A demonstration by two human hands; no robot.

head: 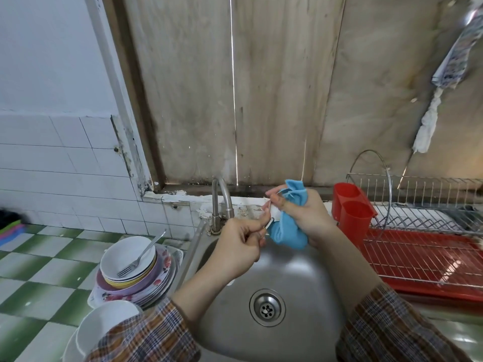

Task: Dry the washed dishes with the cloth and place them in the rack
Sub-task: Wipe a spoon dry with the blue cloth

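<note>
Bunched cloth in right hand, left hand pinching perhaps metal utensil

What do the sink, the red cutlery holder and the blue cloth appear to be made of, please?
The sink looks like stainless steel: grey, satin sheen with soft reflections. The cutlery holder seems moulded plastic: uniform glossy red. The cloth appears to be soft fabric, possibly microfibre: it bunches into folds.
</note>
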